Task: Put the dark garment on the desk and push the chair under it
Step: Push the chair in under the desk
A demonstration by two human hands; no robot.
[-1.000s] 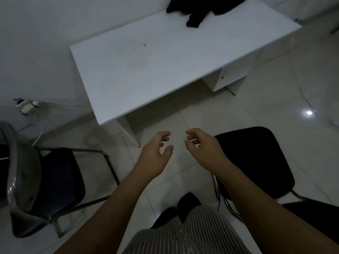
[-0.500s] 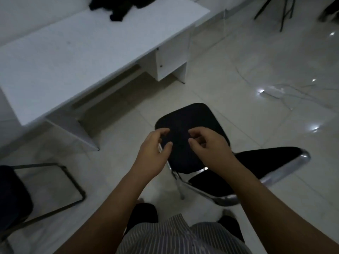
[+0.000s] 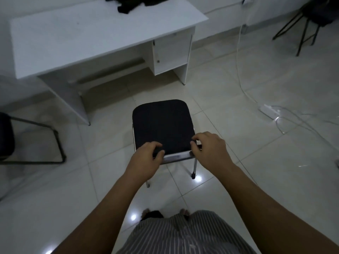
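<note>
Dark crumpled garment (image 3: 136,3) lies at the top edge of the frame, on the far side of the white rectangular desk (image 3: 88,35), partly cut off by the picture's border. Black padded chair with a chrome metal frame (image 3: 162,125) stands on the pale glossy tiled floor (image 3: 238,88) at the centre of the frame, in front of the desk and clear of it, not under the top.

From the head view, the left hand (image 3: 146,158) sits at the near left corner of the chair's seat, its fingers (image 3: 156,144) curled over the black cushion and the thumb close beside the chrome rail; whether it truly clamps the edge cannot be told. The right hand (image 3: 209,149) is at the near right corner, fingers bent and half closed, their tips touching or just over the seat's edge and the frame; a firm grasp cannot be confirmed either. Both forearms reach in from the bottom of the frame, above a striped shirt (image 3: 183,235).

The seat is square with rounded corners, dull black, and its thin chrome legs stand on the tiles below the hands. A white cable (image 3: 238,57) runs down the right side to a white power strip (image 3: 267,110). Part of another dark chair (image 3: 7,134) shows at the left edge.
</note>
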